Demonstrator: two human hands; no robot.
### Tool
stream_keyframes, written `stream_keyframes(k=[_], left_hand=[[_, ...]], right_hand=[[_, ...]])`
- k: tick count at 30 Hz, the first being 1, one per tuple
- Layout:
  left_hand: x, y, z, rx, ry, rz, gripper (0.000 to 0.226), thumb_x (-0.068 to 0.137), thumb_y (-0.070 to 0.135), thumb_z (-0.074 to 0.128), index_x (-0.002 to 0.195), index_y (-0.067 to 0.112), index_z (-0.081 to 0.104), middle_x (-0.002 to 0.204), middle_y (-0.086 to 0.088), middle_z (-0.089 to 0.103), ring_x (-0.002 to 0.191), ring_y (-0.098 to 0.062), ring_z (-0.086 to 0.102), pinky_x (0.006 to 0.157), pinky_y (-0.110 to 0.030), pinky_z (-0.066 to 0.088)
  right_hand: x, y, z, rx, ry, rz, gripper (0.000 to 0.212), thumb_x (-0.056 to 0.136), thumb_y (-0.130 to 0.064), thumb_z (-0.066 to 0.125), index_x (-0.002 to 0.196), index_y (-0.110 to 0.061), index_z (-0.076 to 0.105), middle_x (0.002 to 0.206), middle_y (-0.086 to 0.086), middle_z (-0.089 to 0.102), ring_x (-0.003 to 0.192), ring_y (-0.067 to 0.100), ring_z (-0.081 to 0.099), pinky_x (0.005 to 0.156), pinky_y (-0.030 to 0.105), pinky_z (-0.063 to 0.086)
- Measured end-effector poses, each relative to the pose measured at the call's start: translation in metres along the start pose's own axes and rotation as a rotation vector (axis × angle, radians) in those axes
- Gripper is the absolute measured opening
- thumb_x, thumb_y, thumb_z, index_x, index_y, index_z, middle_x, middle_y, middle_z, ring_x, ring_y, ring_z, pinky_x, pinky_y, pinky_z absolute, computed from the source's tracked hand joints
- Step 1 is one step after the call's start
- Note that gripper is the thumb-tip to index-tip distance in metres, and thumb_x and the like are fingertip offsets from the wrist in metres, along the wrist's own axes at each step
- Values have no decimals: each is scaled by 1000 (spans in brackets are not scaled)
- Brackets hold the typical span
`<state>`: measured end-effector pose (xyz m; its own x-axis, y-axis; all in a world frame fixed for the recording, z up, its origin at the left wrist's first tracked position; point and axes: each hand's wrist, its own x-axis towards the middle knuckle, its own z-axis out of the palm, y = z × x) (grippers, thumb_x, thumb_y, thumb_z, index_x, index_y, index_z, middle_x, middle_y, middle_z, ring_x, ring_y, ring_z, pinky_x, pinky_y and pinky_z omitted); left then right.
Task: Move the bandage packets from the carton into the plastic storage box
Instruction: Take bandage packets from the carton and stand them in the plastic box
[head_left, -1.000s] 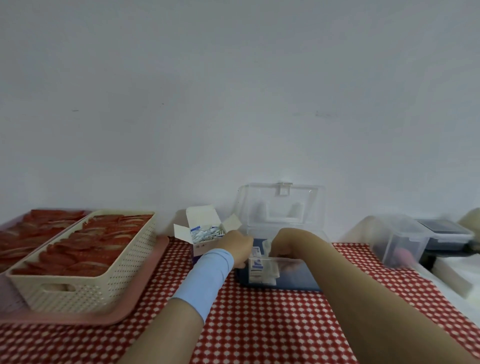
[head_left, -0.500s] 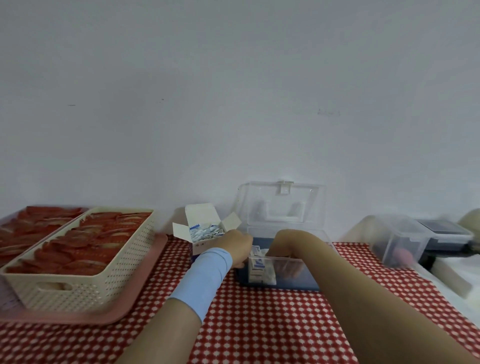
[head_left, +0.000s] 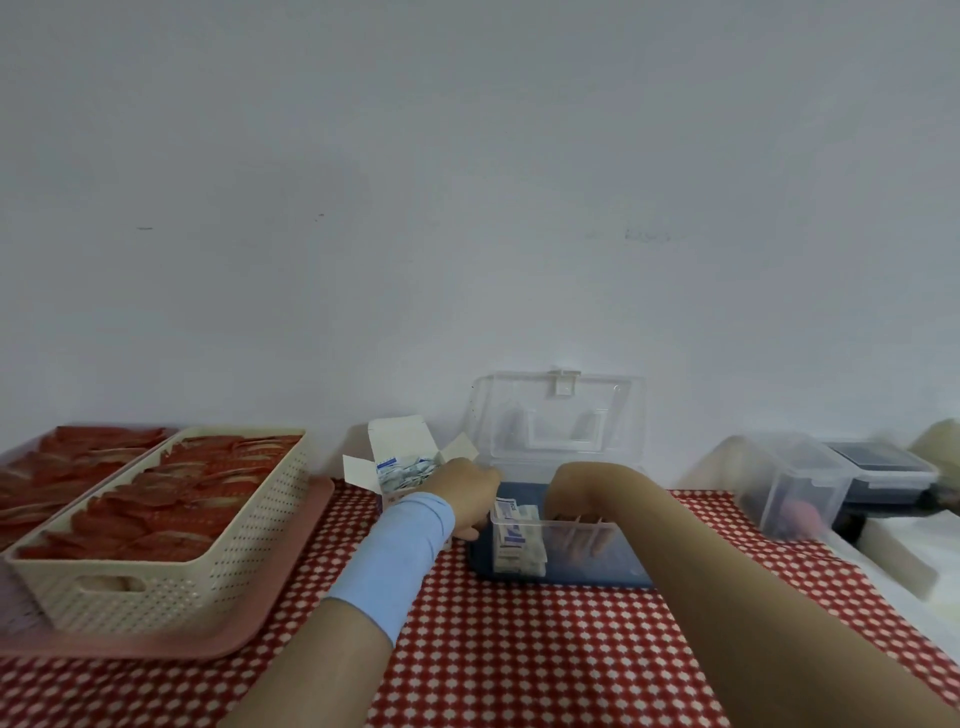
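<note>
A: So where were the bandage packets (head_left: 404, 466) sitting?

B: Mostly in the carton (head_left: 399, 440), just behind-left of the left hand (head_left: 467, 493). That was the nearer one, curled at the storage box (head_left: 584, 570) wall, grip unclear. The right hand (head_left: 576, 496) was inside, fingers straight, beside the stacked packets (head_left: 517, 543).

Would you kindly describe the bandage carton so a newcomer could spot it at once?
On the red-checked tablecloth, look between the cream basket and the clear storage box. The carton stands there behind the left hand. It alone is white cardboard, flaps open, blue-and-white packets showing.
</note>
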<state>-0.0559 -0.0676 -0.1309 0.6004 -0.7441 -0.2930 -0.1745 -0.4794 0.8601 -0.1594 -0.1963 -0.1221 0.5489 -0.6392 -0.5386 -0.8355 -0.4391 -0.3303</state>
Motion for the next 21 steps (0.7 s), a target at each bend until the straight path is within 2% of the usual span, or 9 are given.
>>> stream_keyframes(k=[2,3,5,7,9,11,14,17,21], left_hand=[[-7,7,-13,-9,22,35,29,94,21,46,106,-1,61,85,-9,66,68,-22,63,62,-30,54],[-12,11,-22,44,73,90,29,96,19,45,104,-1,64,87,-10,69,66,-23,64,59,-31,54],[-18,14,-43,215,251,228,28,95,16,46,96,0,70,90,-7,74,74,-27,69,67,-37,58],[-22,11,-62,375,437,309,25,94,14,48,91,12,72,94,3,73,85,-21,67,77,-34,55],[-22,0,-77,457,508,300,25,97,16,48,99,28,70,105,10,66,98,-14,61,86,-29,47],[-19,-14,-86,552,507,270,24,97,22,51,109,34,68,116,11,64,110,-15,58,98,-34,46],[-9,-37,-89,800,527,251,31,95,35,56,126,34,62,131,6,59,122,-20,52,106,-39,42],[3,-53,-88,664,483,247,38,95,32,59,132,29,57,137,2,54,124,-19,51,107,-38,41],[9,-58,-95,541,431,305,36,97,22,58,133,26,56,136,3,58,120,-15,56,103,-28,42]], right_hand=[[-7,0,-8,12,114,-83,15,94,-10,54,94,0,65,103,15,74,82,28,70,80,37,58],[-9,-1,-13,46,160,-105,18,94,-10,53,96,2,66,101,16,75,77,28,69,76,36,58],[-13,-9,-20,128,279,-152,21,93,-12,54,101,2,69,95,15,76,73,29,71,72,37,60],[-14,-23,-24,104,518,-287,23,92,-14,54,102,-7,73,96,7,76,84,26,73,80,40,61],[-25,-42,-20,94,680,-501,26,94,-15,52,104,-19,75,106,-3,73,97,17,67,90,36,56],[-35,-61,-11,79,672,-692,26,95,-13,53,105,-24,75,109,-7,72,96,10,63,92,30,53],[-33,-84,3,-40,547,-797,23,95,-12,59,105,-23,77,108,-6,74,89,7,63,89,26,53],[-21,-100,10,-186,485,-797,23,94,-13,62,109,-21,76,110,-4,74,97,10,66,89,26,53],[-7,-114,18,-256,445,-777,16,90,-23,68,103,-26,77,104,-8,75,93,9,66,86,30,56]])
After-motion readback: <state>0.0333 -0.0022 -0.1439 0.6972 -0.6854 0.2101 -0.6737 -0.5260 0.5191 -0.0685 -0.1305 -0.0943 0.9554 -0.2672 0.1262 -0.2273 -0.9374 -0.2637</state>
